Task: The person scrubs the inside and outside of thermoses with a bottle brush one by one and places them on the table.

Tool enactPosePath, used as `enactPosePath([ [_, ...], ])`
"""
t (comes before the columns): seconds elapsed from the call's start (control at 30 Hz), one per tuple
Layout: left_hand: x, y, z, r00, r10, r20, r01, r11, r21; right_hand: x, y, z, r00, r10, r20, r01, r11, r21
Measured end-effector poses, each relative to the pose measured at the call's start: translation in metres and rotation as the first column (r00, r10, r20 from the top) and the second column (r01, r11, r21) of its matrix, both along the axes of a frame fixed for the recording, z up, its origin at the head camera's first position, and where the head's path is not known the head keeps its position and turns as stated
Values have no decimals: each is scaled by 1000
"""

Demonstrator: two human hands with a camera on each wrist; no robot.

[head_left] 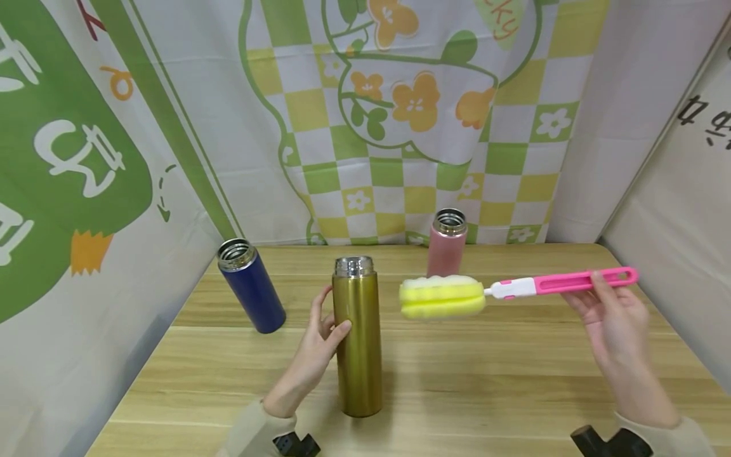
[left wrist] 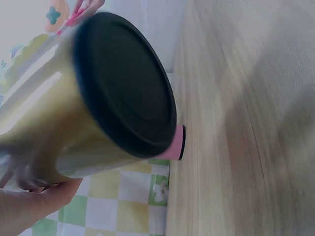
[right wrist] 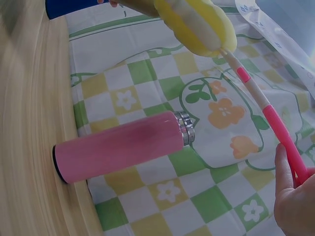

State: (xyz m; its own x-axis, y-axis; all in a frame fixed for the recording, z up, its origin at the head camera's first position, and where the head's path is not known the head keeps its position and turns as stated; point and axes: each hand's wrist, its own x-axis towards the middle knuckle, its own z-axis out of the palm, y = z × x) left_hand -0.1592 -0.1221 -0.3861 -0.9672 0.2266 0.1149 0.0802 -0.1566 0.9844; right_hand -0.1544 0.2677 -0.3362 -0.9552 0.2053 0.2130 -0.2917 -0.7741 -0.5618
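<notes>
A left hand grips a gold bottle roughly upright above the desk, while the right hand holds a sponge brush, its yellow head toward the left. Beyond the left hand, to its left, stands a blue bottle; beyond and between both hands, a pink one.

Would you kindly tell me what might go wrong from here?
The gold bottle is held by the left hand alone, its base off the table, so it might slip. The sponge head looks about as wide as that bottle's neck and could snag there.
</notes>
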Motion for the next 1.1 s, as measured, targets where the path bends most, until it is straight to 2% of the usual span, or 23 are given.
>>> enactPosePath([
  [0.23, 4, 8, -1, 996, -69, 52, 58, 981, 187, -1, -8, -3, 1000, 9, 12, -9, 1000, 25],
  [0.4, 4, 12, -1, 987, -136, 87, 108, 956, 272, -1, -11, -3, 1000, 20, 21, -20, 1000, 12],
  [0.5, 5, 13, -1, 982, -160, 105, 124, 950, 286, -2, -13, -3, 999, 24, 26, -24, 1000, 9],
  [0.67, 6, 15, -3, 973, -158, 165, 108, 954, 278, -4, -16, -2, 1000, 15, 24, -15, 1000, 2],
  [0.9, 8, 19, -4, 963, -225, 147, 166, 928, 333, -14, -27, 2, 1000, 2, 26, -1, 1000, -23],
  [1.1, 9, 21, -3, 955, -261, 139, 200, 917, 344, -24, -37, 3, 999, 11, 53, -7, 998, -68],
])
